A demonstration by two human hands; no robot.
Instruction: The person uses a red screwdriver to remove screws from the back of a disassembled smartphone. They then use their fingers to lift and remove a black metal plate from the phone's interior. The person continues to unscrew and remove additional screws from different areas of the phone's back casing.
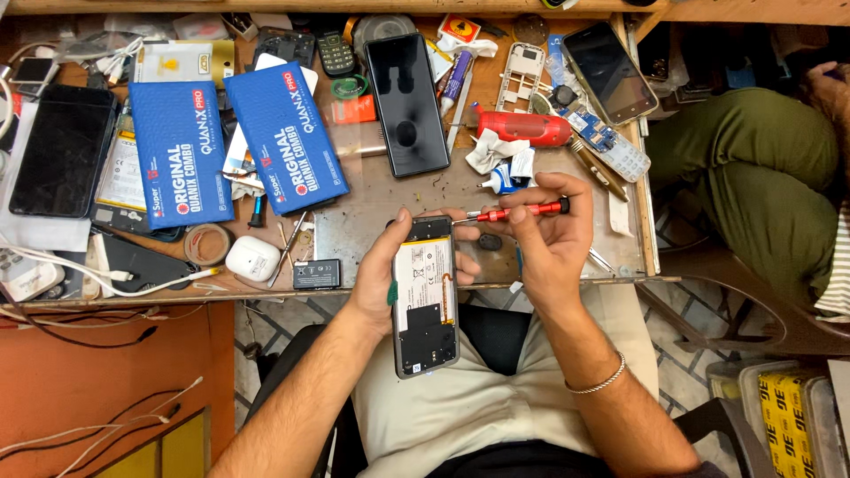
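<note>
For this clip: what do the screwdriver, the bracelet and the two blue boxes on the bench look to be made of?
Screwdriver: red handle with a metallic sheen, likely painted metal, black end cap, thin steel-looking shaft; right hand holds it.
Bracelet: silvery, glinting, so apparently metal.
Blue boxes: matte printed cardboard, judging by flat faces and sharp folded edges.
Left hand holds an opened phone.

Left hand (382,281) centre frame, fingers curled in grip, forearm bare. Right hand (544,235) just right, fingertips pinched, bracelet on wrist.
</note>
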